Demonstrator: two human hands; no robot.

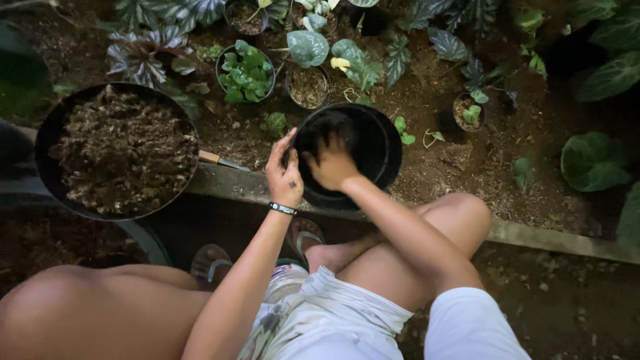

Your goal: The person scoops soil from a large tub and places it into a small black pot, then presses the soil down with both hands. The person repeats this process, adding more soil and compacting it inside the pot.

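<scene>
The empty black pot [373, 143] leans on the concrete ledge [227, 181], its mouth tipped toward the person. The left hand [285, 175] grips the pot's near rim, fingers curled over the edge. The right hand [331, 162] reaches inside the pot; whether it is closed on anything cannot be told. Well off beyond the left hand sits a wide black basin [50, 143] heaped with soil [123, 153]. Past both hands stand small potted plants [245, 72].
</scene>
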